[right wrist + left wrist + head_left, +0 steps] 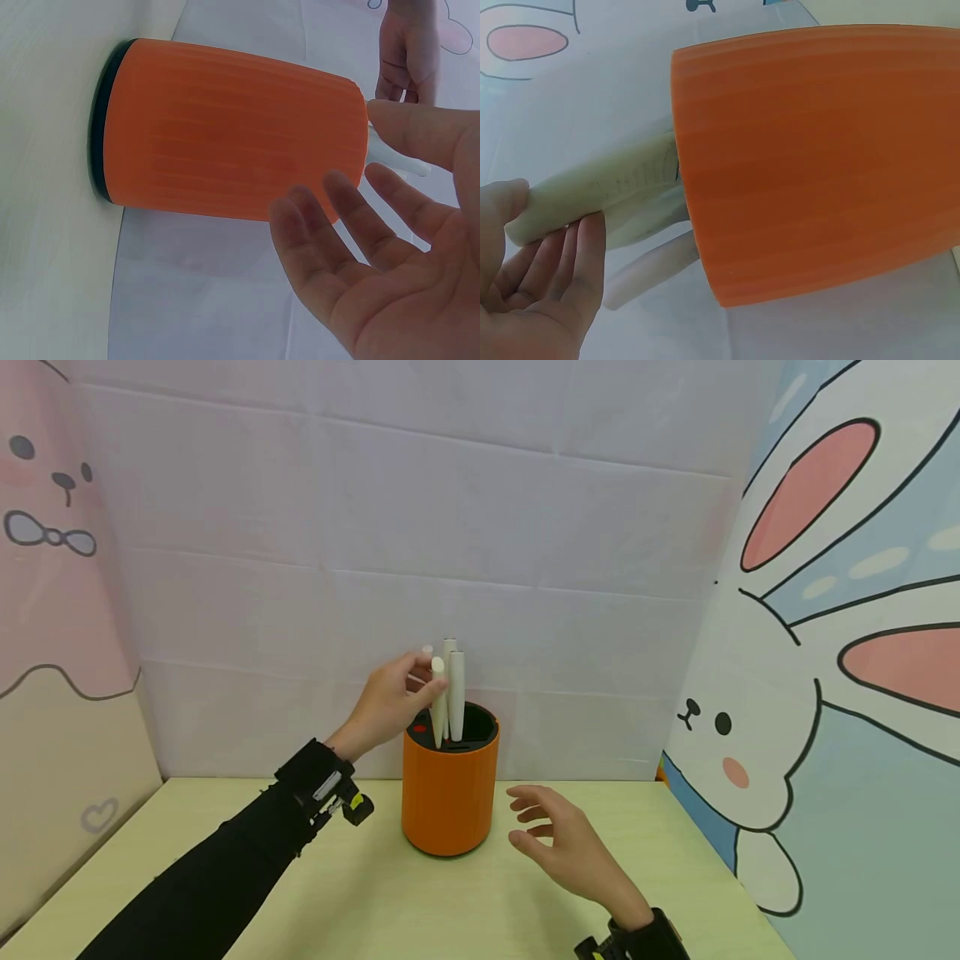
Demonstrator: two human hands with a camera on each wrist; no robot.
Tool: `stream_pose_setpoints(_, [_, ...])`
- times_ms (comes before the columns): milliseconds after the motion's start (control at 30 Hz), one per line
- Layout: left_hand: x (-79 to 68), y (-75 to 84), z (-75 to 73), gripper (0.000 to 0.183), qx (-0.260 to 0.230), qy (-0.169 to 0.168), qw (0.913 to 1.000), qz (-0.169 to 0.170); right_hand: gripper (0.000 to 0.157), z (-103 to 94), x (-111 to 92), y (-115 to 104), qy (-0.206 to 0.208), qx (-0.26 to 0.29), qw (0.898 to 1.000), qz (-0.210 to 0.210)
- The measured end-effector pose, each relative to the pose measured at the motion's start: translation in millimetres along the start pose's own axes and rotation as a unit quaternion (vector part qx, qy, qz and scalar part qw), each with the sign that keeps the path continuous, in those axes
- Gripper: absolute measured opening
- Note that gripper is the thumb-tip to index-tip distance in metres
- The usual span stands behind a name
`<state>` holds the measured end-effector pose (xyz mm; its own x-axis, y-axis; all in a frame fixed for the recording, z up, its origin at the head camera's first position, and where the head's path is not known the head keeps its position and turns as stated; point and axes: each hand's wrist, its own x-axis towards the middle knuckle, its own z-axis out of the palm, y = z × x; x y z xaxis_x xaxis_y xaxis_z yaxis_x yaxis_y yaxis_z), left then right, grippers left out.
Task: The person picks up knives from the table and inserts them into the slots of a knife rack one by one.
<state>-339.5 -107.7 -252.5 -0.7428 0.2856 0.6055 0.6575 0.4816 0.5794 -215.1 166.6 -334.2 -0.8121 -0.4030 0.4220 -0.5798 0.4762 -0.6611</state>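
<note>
An orange round knife block (pixel 451 793) with a black slotted top (pixel 480 727) stands on the table. Several pale cream knife handles stick up from it. My left hand (pixel 390 697) is at the top of the block, with thumb and fingers round the front knife handle (pixel 438 693). In the left wrist view, the thumb lies on one side of that handle (pixel 592 187) and the fingers on the other. Low and to the right of the block, my right hand (pixel 558 843) hovers apart from it, fingers loosely bent, holding nothing. The knives' blades are hidden inside the block.
The pale wooden table (pixel 345 877) ends at a white sheeted wall (pixel 420 527) just behind the block. A pink panel (pixel 60 593) with a cartoon face rises at the left, and a rabbit-patterned panel (pixel 862 843) borders the right side.
</note>
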Motion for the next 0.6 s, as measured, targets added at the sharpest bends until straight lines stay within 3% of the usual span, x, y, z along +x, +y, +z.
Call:
stream_pose_setpoints(233, [-0.3,-2.3,-0.2,0.040,-0.001,-0.001,1.0000,-0.009,0.047,3.9,1.7,25.8,-0.005,0.006,1.000,-0.003])
stream_pose_setpoints(433, [-2.3,-1.9,-1.5,0.055,-0.010,-0.012,0.9996,-0.022,0.046,4.1,1.6,27.2,-0.006,0.016,1.000,-0.007])
stream_pose_setpoints(600, [-10.7,-5.3,-5.6,0.057,-0.008,-0.019,0.9994,-0.027,0.047,4.7,1.6,26.6,-0.005,0.018,1.000,-0.010])
